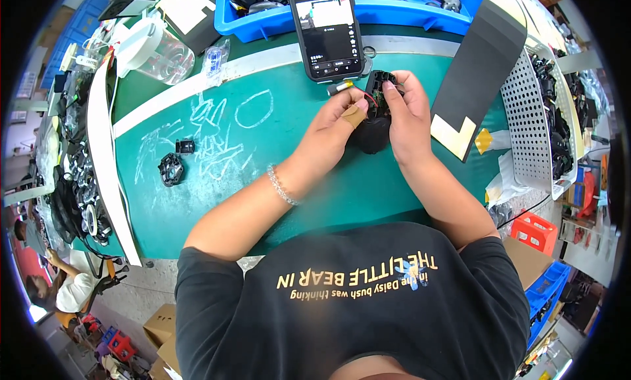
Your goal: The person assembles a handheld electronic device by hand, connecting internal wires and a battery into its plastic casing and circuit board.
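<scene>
In my right hand (409,120) is a small black electronic device (379,84), its housing open and a circuit board showing. The thumb of that hand presses on the board side while the fingers wrap behind. A round black part (372,137) hangs at its lower end. My left hand (335,123) has its fingertips pinched at the device's left edge, by a thin red wire (371,98); a tan strip is wrapped on a digit. Beyond those fingertips lies a small cylindrical battery (340,87) with a yellow band. The device's underside is hidden by my hands.
A phone (328,35) stands upright just beyond my hands, before a blue bin (263,30) of black parts. Two black pieces (172,169) lie on the green mat (263,150) at left. A black foam sheet (476,64) and white perforated basket (529,117) are at right.
</scene>
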